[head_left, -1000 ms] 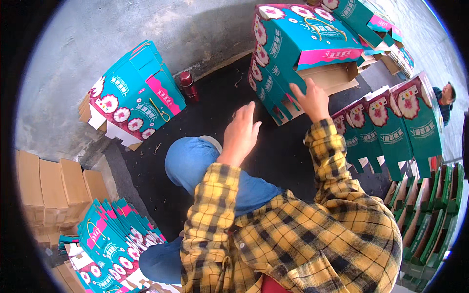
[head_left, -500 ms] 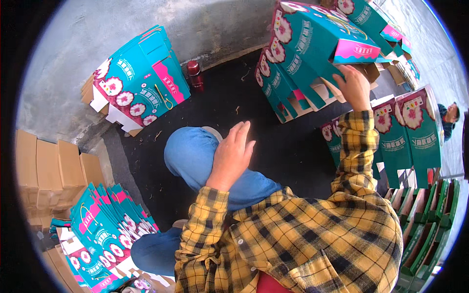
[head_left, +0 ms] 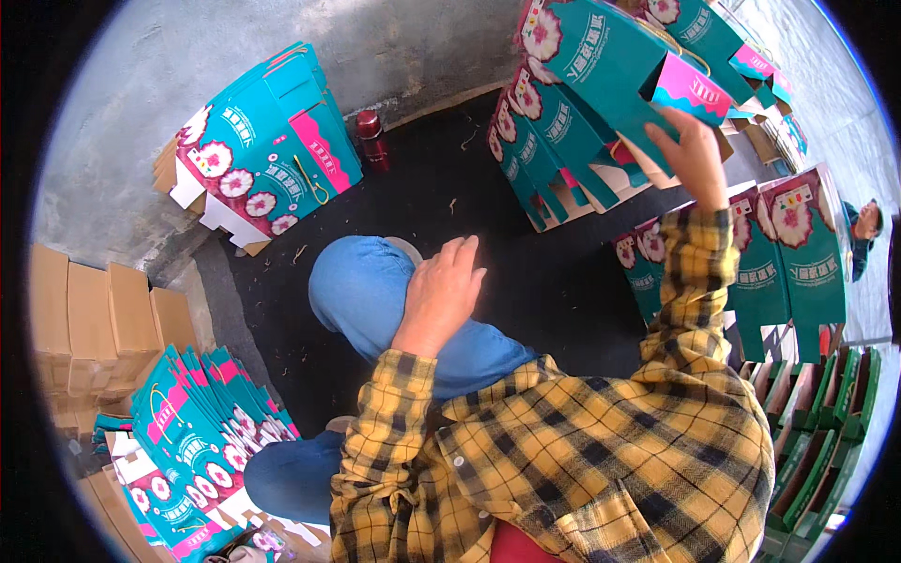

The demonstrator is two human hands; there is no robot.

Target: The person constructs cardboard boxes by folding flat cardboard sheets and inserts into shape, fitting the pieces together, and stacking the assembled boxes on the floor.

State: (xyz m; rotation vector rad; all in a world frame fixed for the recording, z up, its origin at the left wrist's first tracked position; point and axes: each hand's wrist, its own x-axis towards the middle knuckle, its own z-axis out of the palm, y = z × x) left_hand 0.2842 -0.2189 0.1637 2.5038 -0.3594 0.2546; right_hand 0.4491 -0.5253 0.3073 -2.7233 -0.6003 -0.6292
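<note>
My right hand [head_left: 693, 155] reaches to a teal carton [head_left: 601, 80] with a pink flap [head_left: 692, 89] at the upper right. Its fingers are stretched and apart, at the carton's lower edge just below that flap; whether they touch it is hard to tell. The carton stands partly opened out, with purple-and-white round pictures and a cord handle. Over my blue-trousered knee [head_left: 361, 286] rests my left hand [head_left: 439, 293], fingers extended, thumb apart and nothing in it.
Flat teal cartons [head_left: 267, 141] lean at the wall beside a red flask [head_left: 372, 136]. More folded cartons [head_left: 192, 450] lie at lower left by brown boxes [head_left: 89, 319]. Standing cartons [head_left: 793, 253] and stacked green trays [head_left: 817, 450] are at right. A person [head_left: 863, 225] is beyond.
The carton at upper right has tilted and shifted, its pink flap now slanting more steeply. My right hand has moved slightly right. My left hand stays over the knee.
</note>
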